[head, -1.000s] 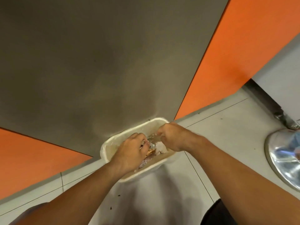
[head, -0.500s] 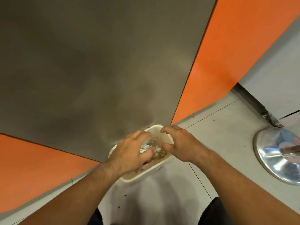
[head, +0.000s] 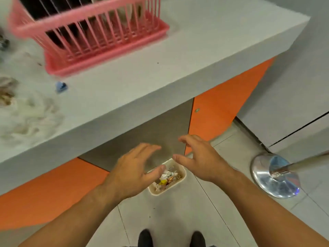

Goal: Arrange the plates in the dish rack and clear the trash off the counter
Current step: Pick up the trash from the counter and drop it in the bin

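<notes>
A small white trash bin (head: 182, 171) stands on the floor against the counter front, holding foil, paper and food scraps (head: 167, 179). My left hand (head: 133, 168) hovers above its left side, fingers spread and holding nothing. My right hand (head: 199, 157) hovers above its right side, also with relaxed fingers and nothing in it. On the grey counter (head: 160, 72) a pink dish rack (head: 92, 32) holds plates (head: 124, 13), blurred behind its bars. Crumpled tissue and scraps (head: 26, 111) lie at the counter's left, with a small blue piece (head: 61, 86) near the rack.
The counter front has orange panels (head: 222, 107) and a grey panel (head: 151, 136). A shiny metal stand base (head: 274, 175) with a pole sits on the tiled floor at the right. My shoes (head: 170, 237) show at the bottom edge.
Both hands let go of the trash in the bin, opened and rose above it. The view lifted, bringing the counter and dish rack into sight.
</notes>
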Tool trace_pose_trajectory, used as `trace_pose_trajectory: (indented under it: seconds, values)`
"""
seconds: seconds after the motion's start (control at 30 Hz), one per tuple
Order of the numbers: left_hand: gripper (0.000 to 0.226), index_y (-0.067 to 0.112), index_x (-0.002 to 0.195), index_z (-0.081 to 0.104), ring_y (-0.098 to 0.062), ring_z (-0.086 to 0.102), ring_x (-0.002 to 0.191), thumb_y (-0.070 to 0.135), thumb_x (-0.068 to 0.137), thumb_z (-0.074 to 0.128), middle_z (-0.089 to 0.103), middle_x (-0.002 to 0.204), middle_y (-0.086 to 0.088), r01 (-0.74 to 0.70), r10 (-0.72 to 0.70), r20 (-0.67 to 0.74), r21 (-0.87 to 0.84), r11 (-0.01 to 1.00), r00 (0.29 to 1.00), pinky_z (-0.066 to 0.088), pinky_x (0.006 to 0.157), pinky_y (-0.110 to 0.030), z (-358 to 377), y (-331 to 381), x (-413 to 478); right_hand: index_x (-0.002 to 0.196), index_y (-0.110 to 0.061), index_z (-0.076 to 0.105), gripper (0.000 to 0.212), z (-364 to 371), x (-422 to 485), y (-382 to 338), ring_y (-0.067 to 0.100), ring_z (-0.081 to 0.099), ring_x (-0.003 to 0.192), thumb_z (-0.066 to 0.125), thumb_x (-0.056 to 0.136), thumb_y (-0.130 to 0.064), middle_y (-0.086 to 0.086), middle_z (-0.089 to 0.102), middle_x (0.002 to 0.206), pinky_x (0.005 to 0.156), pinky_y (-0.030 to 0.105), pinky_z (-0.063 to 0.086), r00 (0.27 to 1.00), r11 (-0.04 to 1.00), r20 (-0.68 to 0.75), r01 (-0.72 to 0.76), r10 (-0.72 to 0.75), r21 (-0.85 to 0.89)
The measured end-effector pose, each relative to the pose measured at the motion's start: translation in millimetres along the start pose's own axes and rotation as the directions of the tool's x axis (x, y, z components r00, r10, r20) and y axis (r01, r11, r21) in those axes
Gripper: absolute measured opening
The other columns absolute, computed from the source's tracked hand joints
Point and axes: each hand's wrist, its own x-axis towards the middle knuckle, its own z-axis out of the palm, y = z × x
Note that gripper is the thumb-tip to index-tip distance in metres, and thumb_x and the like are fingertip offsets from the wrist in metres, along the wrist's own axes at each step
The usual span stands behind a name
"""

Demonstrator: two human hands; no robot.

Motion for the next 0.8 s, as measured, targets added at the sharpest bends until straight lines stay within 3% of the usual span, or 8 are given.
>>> trace_pose_trajectory:
  seconds: [0.17,0.37,0.67,0.8]
  values:
    - [0.062,0.036,0.131,0.048,-0.002,0.051,0.107,0.071,0.081,0.039,0.051,0.127,0.016,-0.008,0.011,-0.112,0.028,1.0,0.994,0.049,0.089,-0.03,-87.4,49.5,-19.5,0.135,-0.035,0.043,0.055,-64.5,-26.2,-74.2,0.005,0.044,0.125,0.058,0.086,-0.057,-0.014,0.046,0.138,0.102,0.031,0.043,0.995,0.996,-0.038,0.087,-0.088,-0.011]
    - [0.055,0.034,0.125,0.053,0.003,0.049,0.098,0.067,0.083,0.04,0.051,0.116,0.022,0.011,0.005,-0.292,0.053,0.999,0.956,0.047,0.082,-0.021,-148.4,68.0,-45.8,0.133,-0.034,0.046,0.046,-99.5,-27.1,-142.9,-0.003,0.044,0.119,0.055,0.091,-0.051,-0.015,0.048,0.133,0.099,0.019,0.037,0.97,0.973,-0.071,0.231,-0.232,-0.023]
    - [0.058,0.035,0.124,0.054,0.003,0.046,0.097,0.069,0.08,0.036,0.05,0.118,0.024,0.064,-0.034,-0.414,0.057,0.996,0.91,0.047,0.086,-0.023,-200.9,19.0,-62.8,0.134,-0.03,0.047,0.041,-83.2,-3.1,-213.6,0.002,0.045,0.119,0.054,0.096,-0.041,-0.015,0.048,0.134,0.1,0.019,0.037,0.947,0.938,-0.045,0.309,-0.319,-0.156]
    - [0.049,0.033,0.121,0.057,0.0,0.05,0.097,0.063,0.083,0.048,0.053,0.118,0.021,0.068,-0.044,-0.439,0.04,0.997,0.897,0.049,0.084,-0.025,-234.9,-21.4,-58.2,0.135,-0.027,0.049,0.041,-65.3,24.9,-246.1,0.006,0.048,0.117,0.052,0.097,-0.04,-0.011,0.052,0.132,0.099,0.02,0.039,0.95,0.921,-0.026,0.296,-0.312,-0.252]
